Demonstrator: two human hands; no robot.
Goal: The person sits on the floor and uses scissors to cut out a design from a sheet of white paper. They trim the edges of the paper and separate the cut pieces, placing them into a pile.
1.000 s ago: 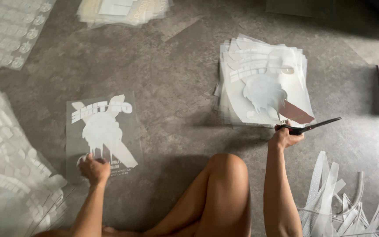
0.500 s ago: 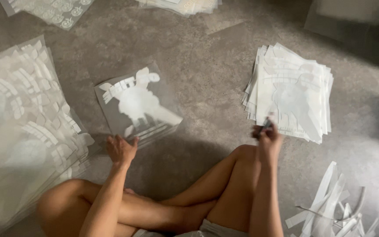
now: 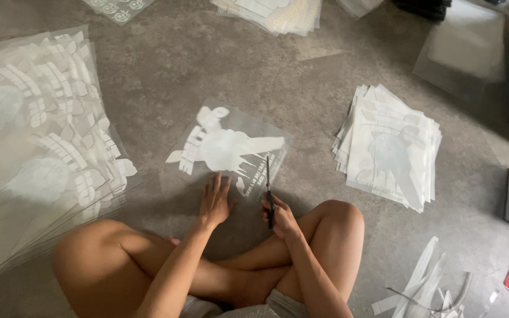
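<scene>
Transfer sheet [image 3: 231, 147] lies flat on the grey floor [image 3: 166, 65], straight ahead of the person's crossed legs, turned at a slant. Clear film with a white printed figure on it. Judged thin, light and floppy, glossy enough to slide on the floor; likely to buckle if lifted by one corner, so best pinned flat near the edge being cut or held by two edges.

Left hand [image 3: 214, 203]: fingers spread, palm down, pressing on the near edge of the sheet. Right hand [image 3: 281, 218]: closed around the handles of black scissors [image 3: 268, 188], blades pointing away from the body and lying over the sheet's near right edge. Whether the blades are parted cannot be made out.

Outward from there:
- Right of the sheet, well apart: a fanned stack of white-printed sheets [image 3: 390, 150].
- Left: a large spread pile of clear films with white prints [image 3: 36, 135], reaching close to the person's left knee.
- Far edge, top of view: another stack of sheets [image 3: 272, 12], and a corner of patterned film at top left.
- Lower right, beside the right knee: a heap of cut white strips [image 3: 425, 285].
- Far right edge: a grey flat object and a red one, both only partly in view.
</scene>
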